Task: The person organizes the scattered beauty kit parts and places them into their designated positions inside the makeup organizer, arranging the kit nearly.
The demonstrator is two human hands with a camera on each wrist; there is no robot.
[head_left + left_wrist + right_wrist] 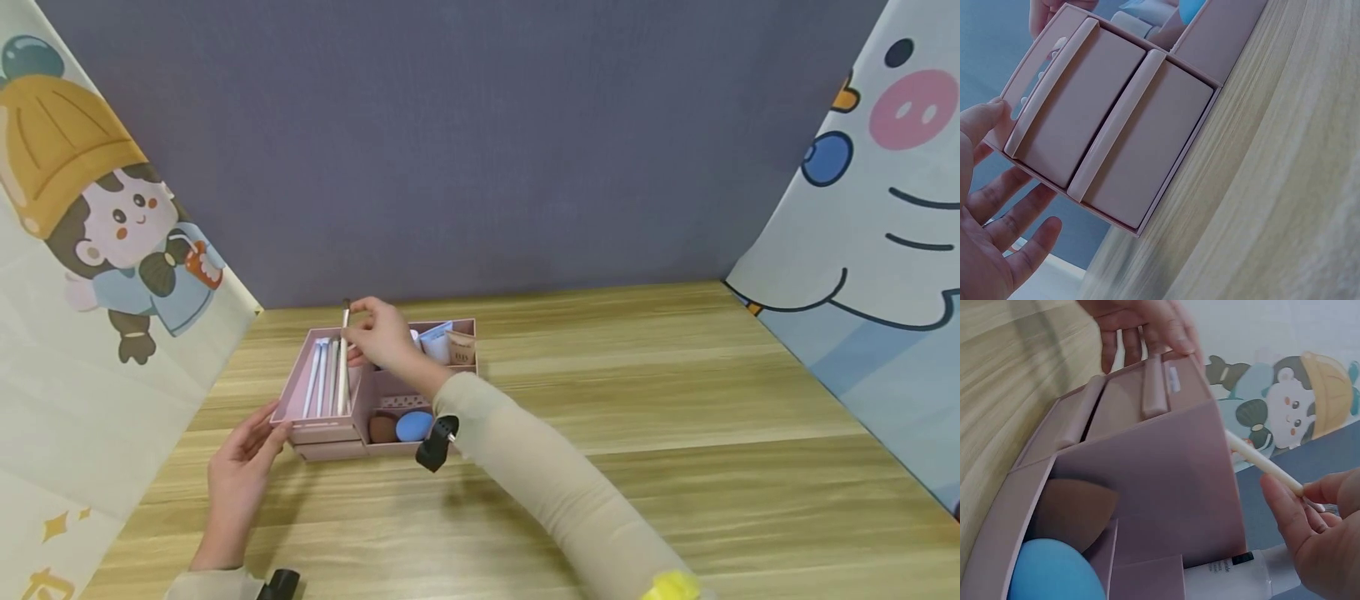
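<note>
A pink desktop organizer (362, 408) stands on the table, its left part an open-topped compartment over two drawers (1147, 144). My right hand (382, 333) pinches a makeup brush (1263, 464) with a cream handle between thumb and fingers. The brush stands nearly upright, its lower end inside the left compartment among several slim, pale-handled sticks (321, 375). My left hand (242, 467) grips the front left corner of the organizer, thumb at the upper edge, with the other fingers spread beside it in the left wrist view.
Tubes (461, 346) stand in the organizer's back right section. A brown sponge (382, 428) and a blue sponge (414, 426) lie in its front section. The wooden table (675, 400) stretches right, with a grey-blue panel (480, 150) behind and printed sheets (862, 250) at the sides.
</note>
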